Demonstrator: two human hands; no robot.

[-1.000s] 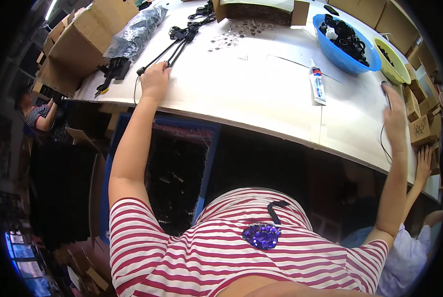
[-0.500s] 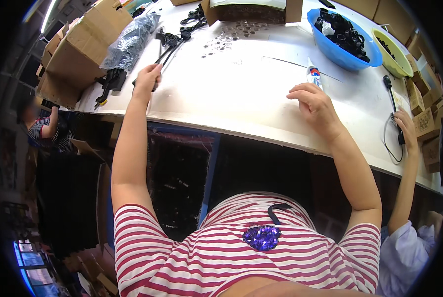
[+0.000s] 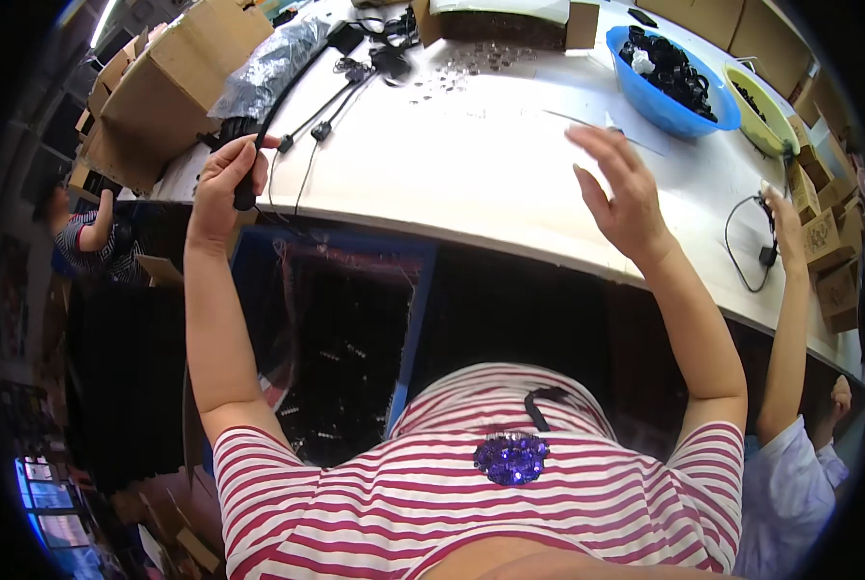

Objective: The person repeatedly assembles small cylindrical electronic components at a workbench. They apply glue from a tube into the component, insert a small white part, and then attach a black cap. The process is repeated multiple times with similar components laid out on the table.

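My left hand (image 3: 224,184) is closed around the thick lower end of a long black flexible rod (image 3: 279,101). The rod curves up and away toward a blocky black head near the far side of the table. Beside that hand, two black cords with small inline boxes (image 3: 318,130) lie on the white table (image 3: 423,169), their thin wires hanging toward the front edge. Over the table's right half, my right hand (image 3: 630,198) is open, fingers spread and nothing in it. A white tube (image 3: 610,122) shows just beyond its fingers, mostly hidden by them.
Small clear round pieces (image 3: 471,63) lie scattered before an open cardboard box (image 3: 495,29). A blue basin (image 3: 669,116) of black parts and a yellow-green basin (image 3: 776,135) stand far right. At right, a co-worker's hand (image 3: 785,227) holds a black corded item. A carton (image 3: 161,87) stands left.
My left hand has shifted left, and the black rod in it now stretches up the table. My right hand has spread its fingers and covers more of the tube. The co-worker's hand has moved its corded item.
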